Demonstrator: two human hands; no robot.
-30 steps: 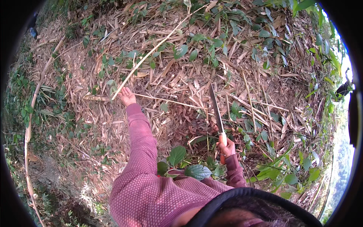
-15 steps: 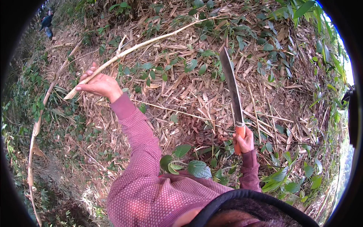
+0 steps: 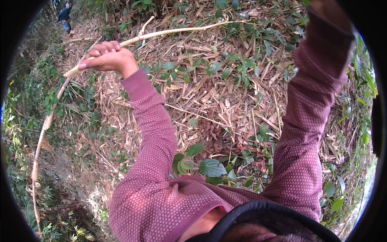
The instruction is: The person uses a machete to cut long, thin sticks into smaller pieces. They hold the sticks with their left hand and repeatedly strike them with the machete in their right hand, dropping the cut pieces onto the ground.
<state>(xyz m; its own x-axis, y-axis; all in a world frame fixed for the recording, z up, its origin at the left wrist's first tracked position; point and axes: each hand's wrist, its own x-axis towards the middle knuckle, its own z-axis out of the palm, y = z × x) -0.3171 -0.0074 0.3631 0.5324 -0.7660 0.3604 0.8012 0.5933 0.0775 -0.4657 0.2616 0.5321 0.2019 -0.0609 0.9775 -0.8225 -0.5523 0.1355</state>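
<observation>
My left hand [image 3: 111, 59] is closed round a pale, peeled wooden stick [image 3: 173, 32] near its cut lower end. The stick slants up to the right over the ground litter, with a short side stub a little beyond my fingers. At the upper right my right arm is raised high, and my right hand [image 3: 331, 11] is blurred and cut off by the picture's edge. Its fingers are hidden. The machete seen in it earlier is out of the picture now.
A long, thin bent branch [image 3: 45, 125] runs down the left side. Dry leaves and bamboo litter [image 3: 201, 94] cover the slope, with green plants [image 3: 211, 167] close to my body. Far off at the upper left stands another person [image 3: 64, 18] in dark clothing.
My right arm has swung up from low right to the upper right edge, taking the machete out of view. My left hand and the stick have moved up slightly, and the stick lies flatter.
</observation>
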